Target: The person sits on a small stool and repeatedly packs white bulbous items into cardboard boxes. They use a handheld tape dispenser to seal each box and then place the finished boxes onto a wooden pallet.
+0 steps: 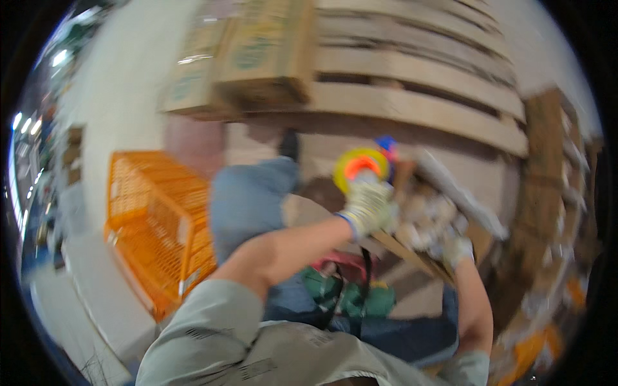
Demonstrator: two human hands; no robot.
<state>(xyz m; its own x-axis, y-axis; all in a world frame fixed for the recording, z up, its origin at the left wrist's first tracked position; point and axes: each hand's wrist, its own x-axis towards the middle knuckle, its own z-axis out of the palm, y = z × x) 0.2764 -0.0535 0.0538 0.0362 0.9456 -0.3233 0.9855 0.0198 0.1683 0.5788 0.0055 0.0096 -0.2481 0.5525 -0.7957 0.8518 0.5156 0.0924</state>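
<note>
My left hand (369, 204), in a pale knitted glove with a blue cuff, is closed on a round yellow thing with a bright orange middle (362, 168). Blur hides its exact kind. A small blue and pink piece (387, 145) shows just beyond it, and I cannot tell whether the two are joined. Below and right of it an open cardboard box (418, 259) holds crumpled, pale wrapped items (426, 219). My right hand (457, 249), gloved as well, is at the box's right side by these items. Its fingers are smeared by motion.
An orange plastic crate (151, 225) stands at left by my leg. Ahead are long cardboard cartons (264, 64) and a slatted wooden pallet (412, 103). Stacked brown boxes (547, 180) line the right side. A green and pink bundle (347, 293) lies between my legs.
</note>
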